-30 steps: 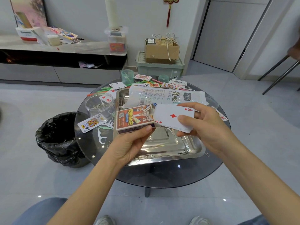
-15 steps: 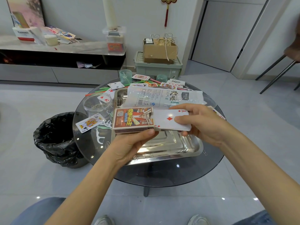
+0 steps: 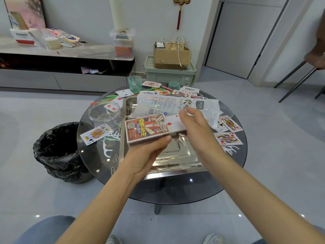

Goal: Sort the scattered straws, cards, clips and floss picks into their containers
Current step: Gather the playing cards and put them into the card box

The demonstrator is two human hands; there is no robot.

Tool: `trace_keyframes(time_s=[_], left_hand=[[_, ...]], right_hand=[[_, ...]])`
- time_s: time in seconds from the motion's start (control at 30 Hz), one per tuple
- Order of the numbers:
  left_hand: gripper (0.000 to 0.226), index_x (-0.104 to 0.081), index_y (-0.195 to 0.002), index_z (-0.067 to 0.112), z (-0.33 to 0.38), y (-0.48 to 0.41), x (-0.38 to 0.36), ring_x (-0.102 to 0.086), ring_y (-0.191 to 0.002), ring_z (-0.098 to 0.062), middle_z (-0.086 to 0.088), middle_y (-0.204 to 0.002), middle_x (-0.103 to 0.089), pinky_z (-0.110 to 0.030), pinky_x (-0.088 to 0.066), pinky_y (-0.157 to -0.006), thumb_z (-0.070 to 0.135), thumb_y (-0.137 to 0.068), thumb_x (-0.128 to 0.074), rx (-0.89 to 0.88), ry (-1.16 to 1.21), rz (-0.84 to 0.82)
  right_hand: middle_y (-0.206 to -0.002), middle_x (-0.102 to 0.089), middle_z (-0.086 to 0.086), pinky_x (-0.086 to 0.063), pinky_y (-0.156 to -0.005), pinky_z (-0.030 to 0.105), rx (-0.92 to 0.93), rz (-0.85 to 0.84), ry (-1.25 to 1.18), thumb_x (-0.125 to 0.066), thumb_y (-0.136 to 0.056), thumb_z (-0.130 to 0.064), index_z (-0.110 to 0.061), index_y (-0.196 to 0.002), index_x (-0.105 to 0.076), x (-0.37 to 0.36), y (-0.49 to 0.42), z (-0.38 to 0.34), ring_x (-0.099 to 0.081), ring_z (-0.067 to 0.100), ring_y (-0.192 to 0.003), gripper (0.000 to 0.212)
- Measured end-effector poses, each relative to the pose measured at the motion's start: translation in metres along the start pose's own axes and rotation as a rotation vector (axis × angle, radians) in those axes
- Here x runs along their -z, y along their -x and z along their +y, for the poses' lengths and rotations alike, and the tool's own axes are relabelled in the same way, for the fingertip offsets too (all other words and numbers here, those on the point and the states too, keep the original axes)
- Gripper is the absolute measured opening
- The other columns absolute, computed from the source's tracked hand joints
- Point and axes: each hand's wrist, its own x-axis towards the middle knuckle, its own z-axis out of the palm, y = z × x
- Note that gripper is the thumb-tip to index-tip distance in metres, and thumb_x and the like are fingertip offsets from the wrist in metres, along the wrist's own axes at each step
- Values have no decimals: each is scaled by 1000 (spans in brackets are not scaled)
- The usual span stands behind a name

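Left hand (image 3: pixel 146 155) grips card box (image 3: pixel 146 128); right hand (image 3: pixel 195 125) pinches card stack (image 3: pixel 173 123). Slick, light, probably splays — hold its edges.

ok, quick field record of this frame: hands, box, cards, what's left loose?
left hand: grips red printed cardboard card box
right hand: holds white playing-card stack, partly inside the box
below: shiny steel tray on round dark glass table
loose: king card, green plastic straws, white floss picks on the table

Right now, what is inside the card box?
A stack of cards, red diamond uppermost, is part-way in the card box. The box and the right hand hide the rest.
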Motion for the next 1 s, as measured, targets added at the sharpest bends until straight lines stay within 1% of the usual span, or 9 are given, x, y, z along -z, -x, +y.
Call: trace_keyframes(time_s=[0.17,0.27,0.47,0.63,0.7,0.77,0.87,0.93,1.0], left_hand=[[36,-76,-88,17,-3,-5,-2,-70,-90,-14,-5,-93,-74,-24,-56,-76,-7,-62,-68,-66,123,9],[34,-78,-87,17,-3,-5,-4,-70,-92,-15,-7,-96,-74,-24,-56,-78,-6,-65,-66,-79,151,-27],[34,-79,-83,24,-6,-3,-4,-70,-87,-10,0,-91,-75,-23,-55,-74,-2,-64,-68,-37,141,-50],[35,-77,-82,35,-4,0,-4,-65,-81,1,12,-88,-73,-19,-47,-70,11,-58,-85,0,-81,-3],[53,-72,-98,34,2,-2,0,-66,-86,-5,9,-94,-73,-22,-52,-73,15,-52,-90,-34,-49,-13],[103,-50,-128,36,13,-5,7,-67,-99,-12,0,-112,-68,-31,-55,-83,23,-37,-97,-65,-30,35],[121,-19,-146,40,24,-5,11,-49,-122,-4,7,-136,-46,-23,-43,-100,40,-48,-91,-231,-692,80],[116,-16,-146,41,21,-1,9,-39,-124,6,17,-138,-39,-3,-32,-94,60,-51,-78,-319,-1022,-20],[109,-14,-147,44,15,1,6,-39,-119,14,27,-132,-41,3,-30,-89,71,-55,-68,-341,-1165,-81]], right_hand=[[-115,-63,-27,-37,-91,4,143,-113,-1,-42,-100,-36,-29,-108,-67,-12,15,4,-52,-13,-110,28],[-122,-59,-24,-36,-92,2,205,-171,-20,-42,-99,-35,-28,-128,-58,-15,19,5,-49,-16,-113,34],[-112,-64,-3,-52,-93,36,175,-27,31,-64,-88,-21,-27,-106,-65,-12,5,-1,-62,12,-103,18],[-95,-71,12,-58,-73,31,13,-97,-100,-64,-87,-2,-17,-105,-67,1,-8,-9,-70,21,-79,23],[-88,-74,5,-60,-70,32,66,-36,-89,-64,-87,-3,-20,-104,-68,12,-12,-14,-72,19,-81,24],[-81,-75,-1,-60,-66,30,133,12,-52,-63,-89,-7,-24,-102,-68,26,-14,-21,-72,14,-78,22],[-80,-75,-1,-59,-63,31,251,4,159,-63,-90,-10,-30,-100,-69,40,-14,-27,-71,10,-75,23],[-83,-74,-2,-56,-63,26,337,-40,300,-63,-89,-12,-28,-103,-71,34,-11,-24,-69,4,-74,23],[-90,-69,-15,-52,-70,10,429,-57,423,-62,-90,-13,-25,-105,-72,26,-9,-22,-65,-8,-79,22]])
